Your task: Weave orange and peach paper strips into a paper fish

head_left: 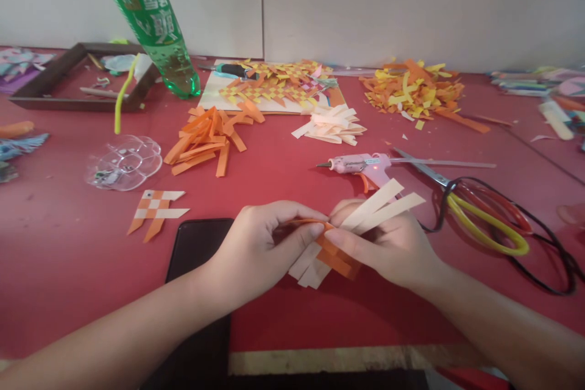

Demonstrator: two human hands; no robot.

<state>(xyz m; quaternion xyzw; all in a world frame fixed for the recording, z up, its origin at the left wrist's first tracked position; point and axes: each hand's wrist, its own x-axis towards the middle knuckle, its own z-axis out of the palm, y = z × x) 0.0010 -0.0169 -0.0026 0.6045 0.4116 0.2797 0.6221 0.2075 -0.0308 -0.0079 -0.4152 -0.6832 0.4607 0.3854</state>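
Observation:
My left hand (265, 244) and my right hand (388, 244) meet low in the middle of the red table (68, 268). Both pinch a small weave of orange and cream paper strips (333, 256). Two cream strip ends (384, 204) stick up to the right over my right hand. An orange strip runs under my left thumb. A finished woven orange-and-cream piece (155, 210) lies to the left on the table.
A black phone (196, 244) lies under my left wrist. A pink glue gun (361, 166), scissors (434, 173) with yellow and red handles, and a black cord sit to the right. Behind are loose orange strips (205, 137), cream strips (331, 125), scraps (414, 91), a green bottle (155, 24), a clear tray (125, 161).

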